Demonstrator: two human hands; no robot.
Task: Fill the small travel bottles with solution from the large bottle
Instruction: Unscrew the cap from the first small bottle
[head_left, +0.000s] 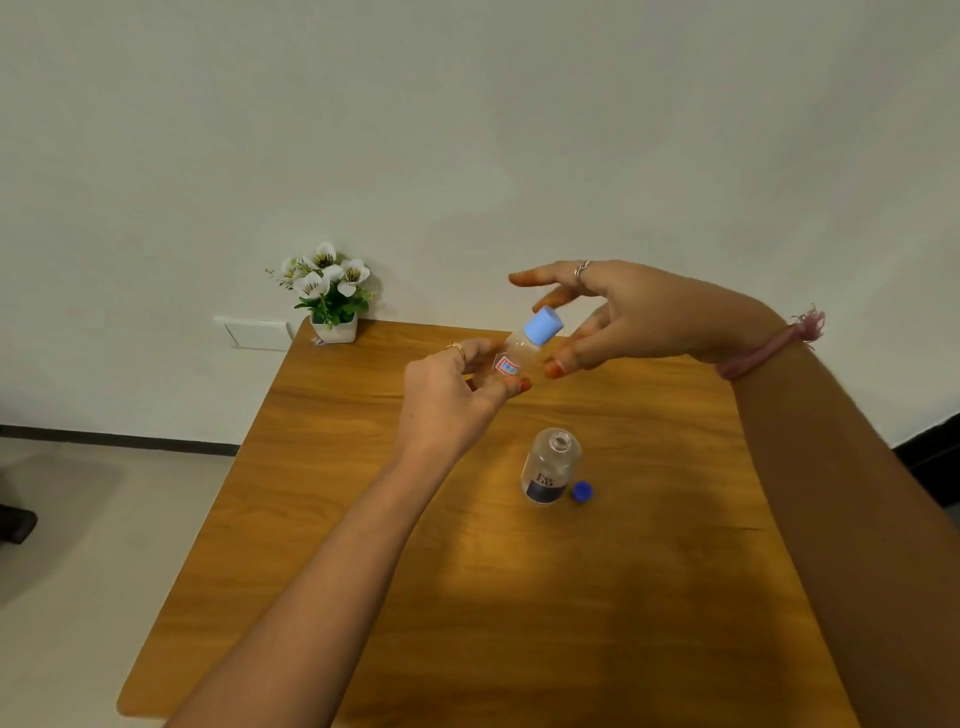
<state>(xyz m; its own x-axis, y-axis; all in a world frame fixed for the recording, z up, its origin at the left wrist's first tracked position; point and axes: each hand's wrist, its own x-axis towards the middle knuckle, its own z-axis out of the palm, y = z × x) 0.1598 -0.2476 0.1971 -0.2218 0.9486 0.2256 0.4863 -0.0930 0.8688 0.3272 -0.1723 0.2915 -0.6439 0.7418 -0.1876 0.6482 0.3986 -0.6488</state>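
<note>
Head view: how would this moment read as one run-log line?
left hand: holds small bottle, light blue cap on | right hand: open beside cap | large bottle: uncapped, upright on table

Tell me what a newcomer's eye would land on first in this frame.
First, the small clear bottle with its light blue cap, held tilted above the wooden table by the left hand, with the right hand open beside the cap. Next, the uncapped bottle standing mid-table with its dark blue cap lying beside it. A pot of white flowers sits at the table's far left corner.
</note>
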